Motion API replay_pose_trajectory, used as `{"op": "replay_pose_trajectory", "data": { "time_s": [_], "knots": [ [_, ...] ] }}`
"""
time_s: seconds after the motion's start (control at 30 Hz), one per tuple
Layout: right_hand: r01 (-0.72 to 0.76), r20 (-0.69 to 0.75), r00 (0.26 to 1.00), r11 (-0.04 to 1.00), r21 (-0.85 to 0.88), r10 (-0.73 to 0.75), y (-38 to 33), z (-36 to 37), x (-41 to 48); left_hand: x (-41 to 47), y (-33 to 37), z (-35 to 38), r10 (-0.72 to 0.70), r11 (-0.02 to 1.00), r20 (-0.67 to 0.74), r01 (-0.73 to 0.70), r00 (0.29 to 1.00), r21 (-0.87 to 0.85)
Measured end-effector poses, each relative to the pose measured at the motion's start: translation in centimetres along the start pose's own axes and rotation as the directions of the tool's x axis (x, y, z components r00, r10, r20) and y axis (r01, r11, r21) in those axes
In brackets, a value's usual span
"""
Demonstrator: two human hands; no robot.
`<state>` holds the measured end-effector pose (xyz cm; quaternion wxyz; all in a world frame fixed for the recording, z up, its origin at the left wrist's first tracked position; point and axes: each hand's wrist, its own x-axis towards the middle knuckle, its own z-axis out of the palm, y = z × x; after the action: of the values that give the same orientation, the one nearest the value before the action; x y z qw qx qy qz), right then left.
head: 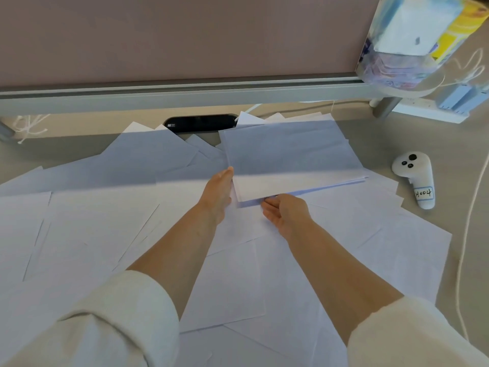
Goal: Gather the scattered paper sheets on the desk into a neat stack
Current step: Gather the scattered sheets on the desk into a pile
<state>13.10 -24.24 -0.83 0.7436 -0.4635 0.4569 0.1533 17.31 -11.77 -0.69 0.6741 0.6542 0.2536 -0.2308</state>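
my left hand point(218, 192) stands on its edge against the left side of the stack of paper point(291, 154), fingers straight and pressed together, the fingertips reaching up along that side. my right hand point(287, 215) lies at the near edge of the stack by its near left corner, fingers loosely stretched and close together, their tips touching the edge; i cannot tell if any of them reach under it. neither hand pinches the paper.

the stack sits toward the back of the desk point(436, 139), slightly right of centre, on top of other paper, its far part in shade and its edges not quite flush. loose sheets point(105, 229) overlap all across the desk to the left, in front and under my forearms.

right of the stack a white controller point(414, 176) with a handwritten label lies on the bare desk, and a white cable point(473, 207) runs past it. behind the stack is a black slot point(201, 123) below the partition point(185, 35).
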Motion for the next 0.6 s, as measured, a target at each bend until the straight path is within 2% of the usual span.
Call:
{"op": "replay_pose_trajectory", "data": {
  "time_s": [0.23, 0.37, 0.47, 0.6],
  "knots": [
    [-0.036, 0.133, 0.991, 0.997, 0.064, 0.027, -0.2, -0.6, 0.0, 0.1, 0.8, 0.9, -0.036, 0.999, -0.073, 0.034, 0.997, -0.040],
    [-0.049, 0.162, 0.986, 0.995, 0.084, 0.035, -0.5, -0.8, -0.1, 0.5, 0.9, 1.0, -0.042, 0.997, -0.081, 0.037, 0.996, -0.062],
    [-0.049, 0.176, 0.984, 0.996, 0.077, 0.035, -0.7, -0.9, -0.1, 1.4, 0.5, 1.0, -0.061, 0.997, -0.113, 0.065, 0.992, 0.034],
    [-0.056, 0.192, 0.980, 0.997, 0.061, 0.043, -0.6, -1.3, 0.0, 2.2, -0.2, 1.5, -0.009, 0.964, -0.102, 0.036, 0.995, 0.262]
  ]
}}
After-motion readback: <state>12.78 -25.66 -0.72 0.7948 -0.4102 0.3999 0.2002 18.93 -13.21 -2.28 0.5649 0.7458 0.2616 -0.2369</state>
